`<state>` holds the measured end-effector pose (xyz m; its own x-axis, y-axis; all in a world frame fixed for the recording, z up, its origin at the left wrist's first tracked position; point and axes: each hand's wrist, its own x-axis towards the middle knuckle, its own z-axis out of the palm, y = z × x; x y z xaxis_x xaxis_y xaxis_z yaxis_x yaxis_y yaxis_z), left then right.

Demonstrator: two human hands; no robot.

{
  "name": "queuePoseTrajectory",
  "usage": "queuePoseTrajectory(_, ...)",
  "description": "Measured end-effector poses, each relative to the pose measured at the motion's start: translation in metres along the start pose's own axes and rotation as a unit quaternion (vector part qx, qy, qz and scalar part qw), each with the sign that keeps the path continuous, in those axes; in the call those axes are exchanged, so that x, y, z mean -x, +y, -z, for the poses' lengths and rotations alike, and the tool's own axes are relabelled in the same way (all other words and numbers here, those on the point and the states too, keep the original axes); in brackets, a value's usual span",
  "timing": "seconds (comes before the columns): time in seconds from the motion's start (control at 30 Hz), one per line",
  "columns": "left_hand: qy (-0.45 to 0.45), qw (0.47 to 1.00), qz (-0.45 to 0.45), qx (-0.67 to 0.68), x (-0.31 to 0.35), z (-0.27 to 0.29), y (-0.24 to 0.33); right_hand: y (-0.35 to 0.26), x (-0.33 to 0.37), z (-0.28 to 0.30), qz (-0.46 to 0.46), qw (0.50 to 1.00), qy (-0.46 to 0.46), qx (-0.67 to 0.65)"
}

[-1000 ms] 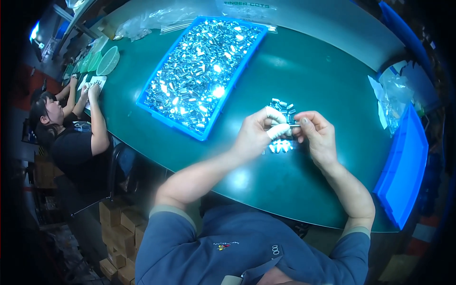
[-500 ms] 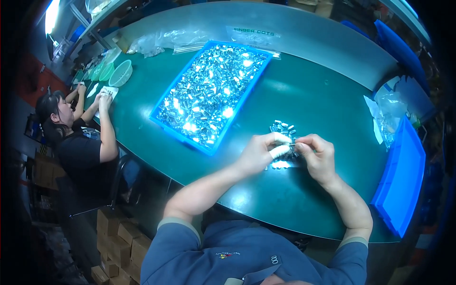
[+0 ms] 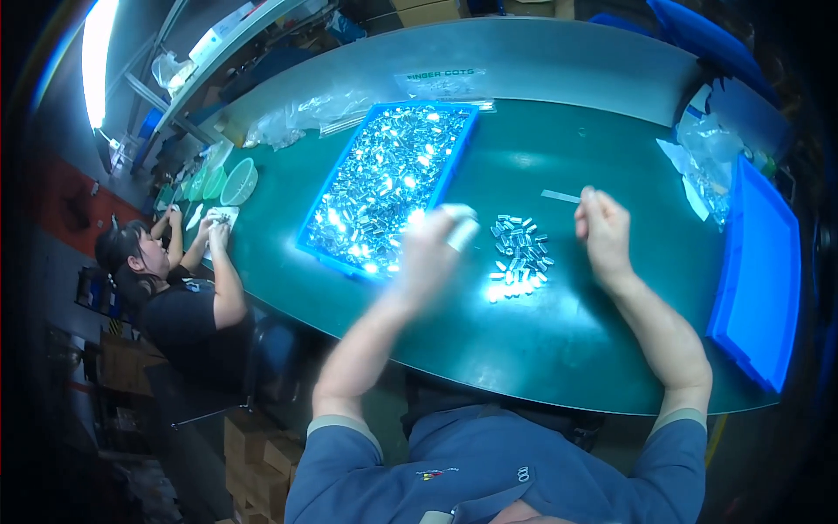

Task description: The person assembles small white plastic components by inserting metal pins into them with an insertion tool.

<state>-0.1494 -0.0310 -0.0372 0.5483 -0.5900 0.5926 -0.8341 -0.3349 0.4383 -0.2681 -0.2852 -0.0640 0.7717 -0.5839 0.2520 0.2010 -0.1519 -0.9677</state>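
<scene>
Nearest is the wearer's blue shirt (image 3: 489, 458), with both forearms stretched out over the green surface (image 3: 497, 358). Short, shiny metal pieces (image 3: 522, 253) lie in a loose pile between the hands. The left hand (image 3: 429, 253), white covers on its thumb and a finger, is blurred left of the pile and overlaps the corner of a blue tray (image 3: 460, 157) in view — how far it is open, or whether it has hold of anything, one cannot tell. The right hand (image 3: 604, 229), to the pile's right, has its fingers drawn together in a pinch on one end of a thin strip (image 3: 559, 196), which points left. The tray brims with similar pieces; a second tray (image 3: 761, 271) stands tilted at the right edge. At left a co-worker (image 3: 188, 301) sits, hands together over a white pad — bowls (image 3: 239, 182) just beyond. Clear bags (image 3: 279, 127) lie along the back.
</scene>
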Motion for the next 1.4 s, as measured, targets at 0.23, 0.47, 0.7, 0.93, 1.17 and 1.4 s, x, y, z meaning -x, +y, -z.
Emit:
queuePoseTrajectory(0.23,0.049,0.977,0.08,-0.191,-0.075,0.074,-0.116,0.043,-0.023,0.014,-0.055,0.995,0.07,-0.038)
queuePoseTrajectory(0.47,0.004,0.986,0.004,-0.167,-0.081,0.04,-0.102,0.054,-0.027,0.014,-0.061,0.996,0.059,0.002)
queuePoseTrajectory(0.7,-0.242,0.966,-0.063,-0.069,-0.053,-0.044,-0.018,0.05,-0.026,0.015,-0.053,0.998,0.035,0.013)
queuePoseTrajectory(0.93,-0.279,0.959,-0.015,-0.052,-0.06,-0.063,-0.036,0.045,-0.02,0.008,-0.023,1.0,-0.01,-0.002)
queuePoseTrajectory(1.17,-0.19,0.945,0.195,0.181,-0.04,-0.061,-0.024,0.029,-0.002,-0.003,0.011,0.991,-0.134,0.0)
queuePoseTrajectory(1.4,-0.074,0.799,0.344,0.487,-0.023,-0.069,-0.011,0.025,0.006,-0.011,0.048,0.988,-0.141,0.036)
